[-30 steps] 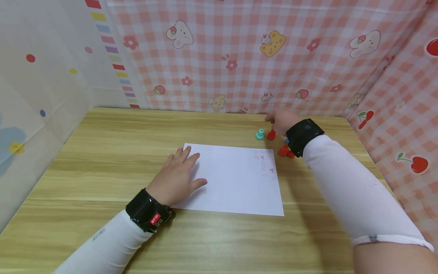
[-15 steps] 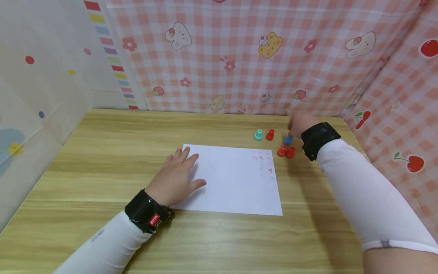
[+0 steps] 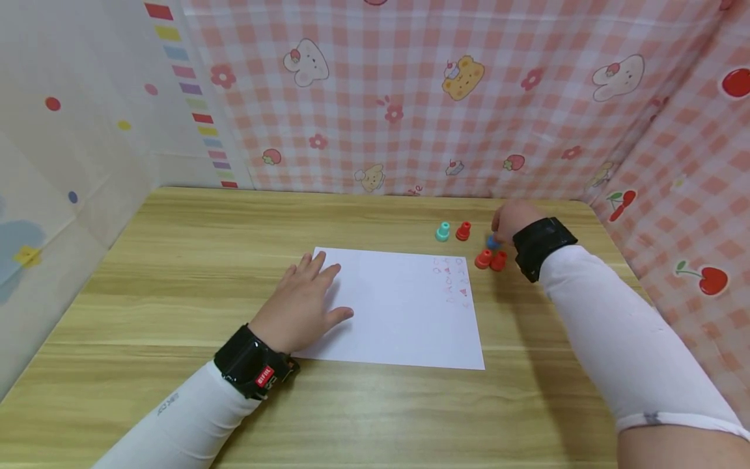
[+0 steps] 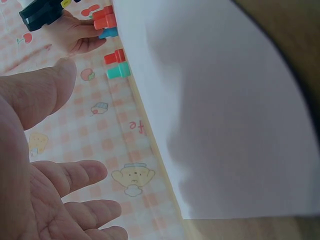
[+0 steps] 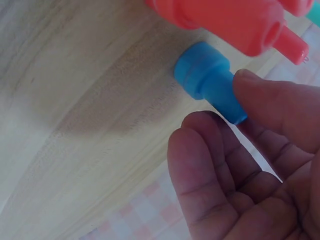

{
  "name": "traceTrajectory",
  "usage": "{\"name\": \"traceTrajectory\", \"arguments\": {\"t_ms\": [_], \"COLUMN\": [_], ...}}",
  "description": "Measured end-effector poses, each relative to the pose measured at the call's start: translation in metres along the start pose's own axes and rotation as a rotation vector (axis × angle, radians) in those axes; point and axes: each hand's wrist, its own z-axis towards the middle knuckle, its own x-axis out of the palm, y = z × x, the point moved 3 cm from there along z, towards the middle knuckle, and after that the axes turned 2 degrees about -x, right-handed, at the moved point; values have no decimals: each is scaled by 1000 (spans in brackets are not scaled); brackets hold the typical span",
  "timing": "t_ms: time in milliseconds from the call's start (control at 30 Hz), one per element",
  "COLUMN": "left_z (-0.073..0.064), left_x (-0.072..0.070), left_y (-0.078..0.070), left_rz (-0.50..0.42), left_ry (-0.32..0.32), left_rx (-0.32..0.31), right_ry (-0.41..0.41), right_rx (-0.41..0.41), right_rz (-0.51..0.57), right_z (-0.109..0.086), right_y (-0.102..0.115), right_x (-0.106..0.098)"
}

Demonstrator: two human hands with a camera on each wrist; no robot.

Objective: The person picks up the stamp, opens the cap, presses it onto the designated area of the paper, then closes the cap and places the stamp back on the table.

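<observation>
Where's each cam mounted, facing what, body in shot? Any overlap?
Head: worn on the head, facing forward and down at paper; left hand, right hand and white sleeves show.
Left wrist: worn there, facing across paper to checked cloth; left hand near, right hand far.
Right wrist: worn there, facing close onto blue stamp and table; only right hand shows.
Shared: blue stamp in all three; paper in head and left wrist.

Pink checked cloth (image 3: 375, 78) behind wooden table (image 3: 176, 286)
</observation>
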Motion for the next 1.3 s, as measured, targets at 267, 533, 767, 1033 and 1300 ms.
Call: {"name": "traceTrajectory", "arguments": {"t_ms": [267,533,767,1033,1300], "left_z": [1,1,1,1,2], "left_x": [0,2,3,3,3], "left_y": [0,0,-1,-2,-3], "left_rz": [8,8,4,-5,-25], "left_ry": [5,8,8,8,0], "left_rx": [-3,-1,0,5,15], "right_ry": [-6,-138,-206,-221,-198], "right_rx": [52,88,69,13,-25], "right_rz": [61,277,360,418,575], "right_z": [3,-13,-32,-38,-47], "right_y": [-3,7,29,43,63], "right_x": [3,-15,-19,-16,-9]}}
